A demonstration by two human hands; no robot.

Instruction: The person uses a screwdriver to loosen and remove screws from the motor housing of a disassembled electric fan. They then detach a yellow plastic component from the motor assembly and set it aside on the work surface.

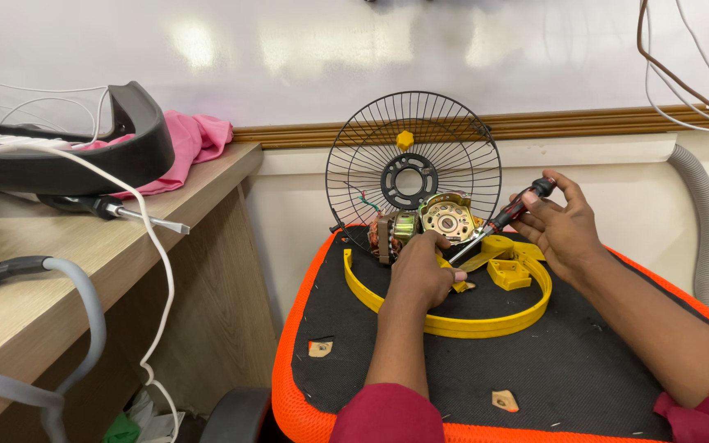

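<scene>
My left hand (pixel 422 275) grips a small fan motor (pixel 420 221) with copper windings and a brass-coloured end plate, holding it on a black seat with an orange rim (pixel 289 385). My right hand (pixel 558 226) holds a red and black screwdriver (pixel 509 215) whose tip points down left at the motor. Behind the motor a black wire fan guard (pixel 346 164) stands upright with a yellow clip at its top. A yellow plastic ring (pixel 469 326) with a yellow bracket (pixel 509 272) lies on the seat around my hands.
A wooden desk (pixel 59 271) stands at left with a second screwdriver (pixel 116 209), a black curved housing (pixel 125 148), a pink cloth (pixel 198 139) and white cables. A grey hose (pixel 707 230) hangs at right. Small brown scraps lie on the seat.
</scene>
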